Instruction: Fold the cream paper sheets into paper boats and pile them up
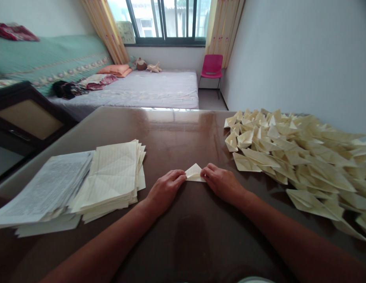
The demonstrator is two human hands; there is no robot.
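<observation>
A small folded piece of cream paper (pixel 195 173) lies on the brown table (pixel 177 137), its pointed top facing away from me. My left hand (pixel 167 188) pinches its left corner between closed fingers. At the right corner, my right hand (pixel 222 182) grips the same paper, fingers bent together. To the left of my hands is a stack of lined, creased cream sheets (pixel 114 173). A large heap of folded paper shapes (pixel 303 153) covers the table's right side.
Printed white sheets (pixel 50 188) lie at the far left, partly beside the cream stack. The rim of a round object (pixel 255 280) shows at the bottom edge. Beyond the table are a bed (pixel 171 88), a pink chair (pixel 212 67) and a dark cabinet (pixel 29 118).
</observation>
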